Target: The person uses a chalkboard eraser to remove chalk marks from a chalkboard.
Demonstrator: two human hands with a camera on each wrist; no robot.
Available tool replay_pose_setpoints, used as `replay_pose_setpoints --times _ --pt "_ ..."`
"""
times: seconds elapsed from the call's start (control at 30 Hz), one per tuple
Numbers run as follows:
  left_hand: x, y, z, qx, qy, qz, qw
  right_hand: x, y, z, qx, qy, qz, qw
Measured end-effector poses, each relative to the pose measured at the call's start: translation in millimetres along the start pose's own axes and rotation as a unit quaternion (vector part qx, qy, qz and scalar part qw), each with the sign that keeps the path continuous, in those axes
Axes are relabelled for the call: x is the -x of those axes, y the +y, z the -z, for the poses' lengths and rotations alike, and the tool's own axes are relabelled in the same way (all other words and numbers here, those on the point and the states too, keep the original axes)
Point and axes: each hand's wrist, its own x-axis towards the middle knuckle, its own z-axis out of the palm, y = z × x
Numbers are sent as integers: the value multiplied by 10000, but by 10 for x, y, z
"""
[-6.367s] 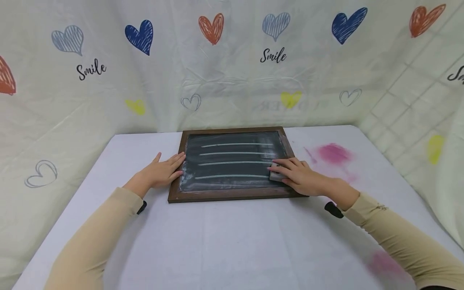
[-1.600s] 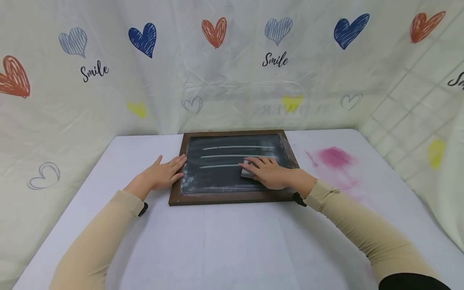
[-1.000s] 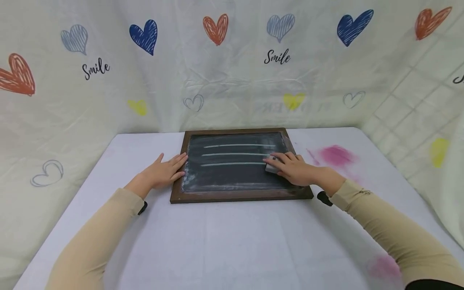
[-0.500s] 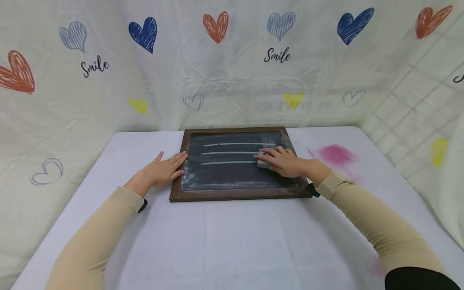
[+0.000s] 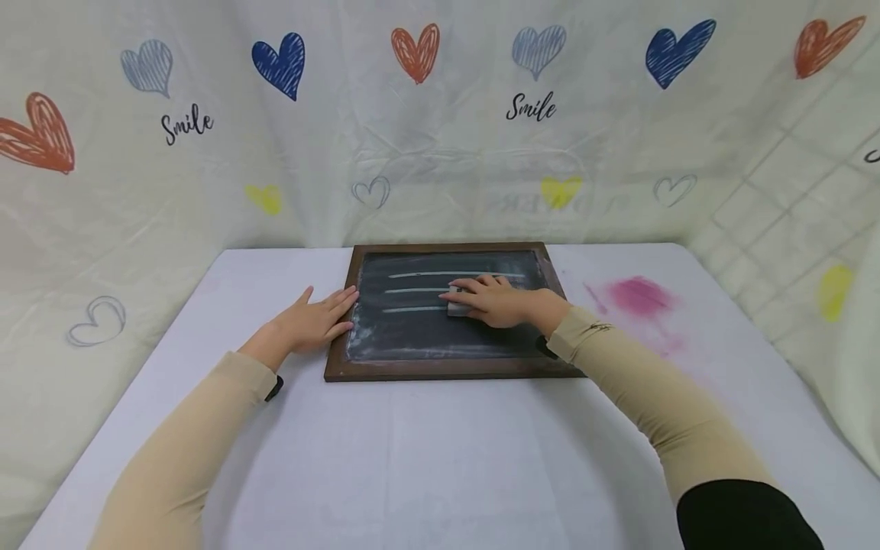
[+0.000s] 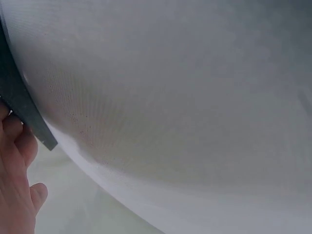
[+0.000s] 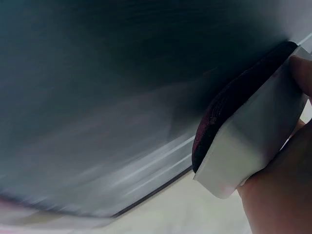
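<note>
A small chalkboard in a brown wooden frame lies flat on the table. My left hand rests with straight fingers over the frame's left edge; in the left wrist view its fingers meet the frame. Gripped in my right hand is a chalkboard eraser, at the middle of the board. The right wrist view shows its pale body and dark felt pad against the surface. The top chalk line runs across; the two below, including the lowest, end at the eraser.
A white cloth covers the table, with a pink stain right of the board. Behind hangs a pale curtain printed with hearts. Chalk smears mark the board's left and bottom edges.
Of the four chalk lines seen earliest, the lowest is gone. Lately my right hand has swept the eraser leftward, shortening the two lines beneath the top one. My left hand stays put.
</note>
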Motion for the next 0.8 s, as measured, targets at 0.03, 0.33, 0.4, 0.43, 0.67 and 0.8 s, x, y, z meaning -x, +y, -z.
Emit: replay_pose_setpoints --times 0.03,0.33,0.4,0.43,0.67,0.8 --pt "-7 4 8 5 6 -1 10000 -58 -35 13 32 -21 35 10000" --pt "-51 9 51 -37 -64 20 10000 -549 -362 90 300 -306 -69 9991" --pt "-55 6 50 -11 -82 56 10000 -661 -454 89 334 -280 -103 9990" --pt "-56 6 47 7 -88 65 9999 -714 -500 84 367 -254 -95 9990" --pt "-46 3 16 52 -122 67 9999 -961 -789 52 650 -153 -19 9978" --pt "-34 2 18 32 -126 93 9999 -976 -850 54 777 -171 -82 9968"
